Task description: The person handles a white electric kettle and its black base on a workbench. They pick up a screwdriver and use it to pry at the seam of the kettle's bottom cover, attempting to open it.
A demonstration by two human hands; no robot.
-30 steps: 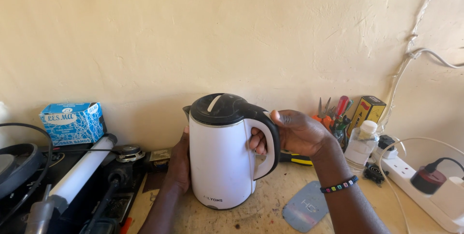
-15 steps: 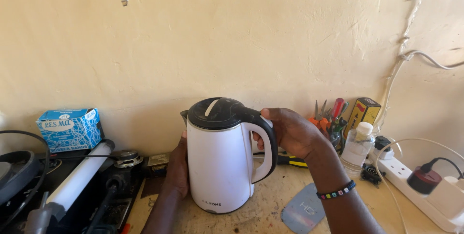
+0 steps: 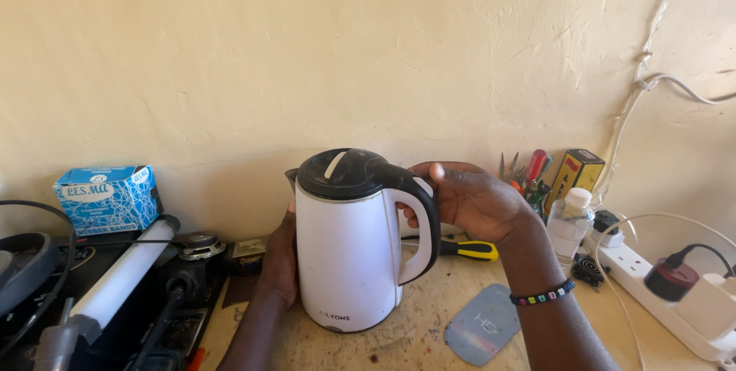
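i am looking down at a wooden workbench (image 3: pixel 429 325) set against a cream plaster wall. a white electric kettle (image 3: pixel 349 252) with a black lid and black handle stands upright on the bench, in the middle of my view. my right hand (image 3: pixel 468 198) is closed around the top of the kettle's handle, thumb resting on top; a beaded bracelet (image 3: pixel 543 294) sits on that wrist. my left hand (image 3: pixel 280 260) lies flat against the far left side of the kettle body, fingers hidden behind it, so i cannot tell how they curl.

just behind the kettle's handle lies a screwdriver with a yellow and black grip (image 3: pixel 468 249). a grey-blue flat plastic piece (image 3: pixel 483 325) lies on the bench near my right forearm. further right stand a small clear bottle (image 3: pixel 571 221), a yellow and black box (image 3: pixel 575 175) and a white power strip (image 3: pixel 675 298) with a plug in it. to the left are a blue cardboard box (image 3: pixel 107 198) and a white tube lamp (image 3: pixel 123 271).
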